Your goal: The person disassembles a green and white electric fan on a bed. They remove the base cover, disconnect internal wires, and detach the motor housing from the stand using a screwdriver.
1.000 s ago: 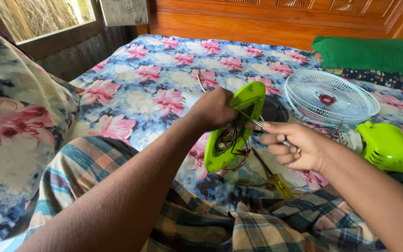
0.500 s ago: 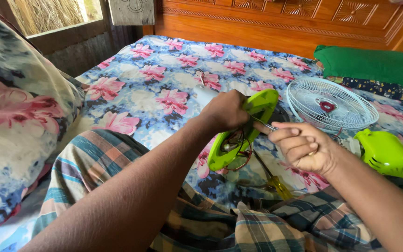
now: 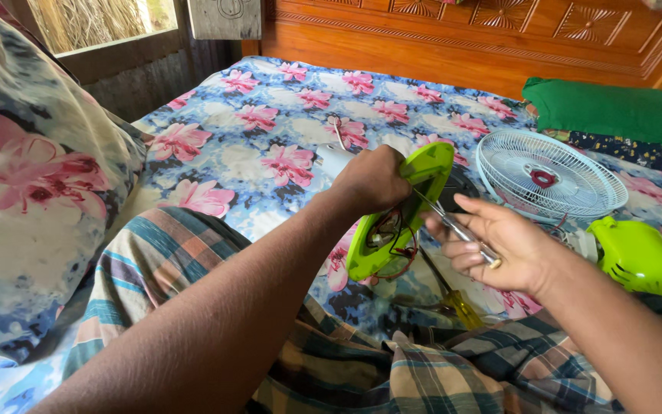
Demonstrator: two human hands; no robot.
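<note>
A person's left hand (image 3: 373, 180) grips the upper edge of a lime-green fan base (image 3: 400, 211), tilted above the floral bedsheet (image 3: 270, 130); the right hand (image 3: 499, 245), fingers loosely curled, holds a thin metal tool (image 3: 453, 222) against it; a white fan grille (image 3: 549, 180) lies nearby.

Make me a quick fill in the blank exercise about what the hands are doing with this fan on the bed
1. The left hand holds a ____ fan base with its wires showing.
2. The right hand holds a thin metal tool whose tip points into the ____.
3. The white fan grille lies on the ____ bedsheet.

Missing words: green; base; floral
</note>
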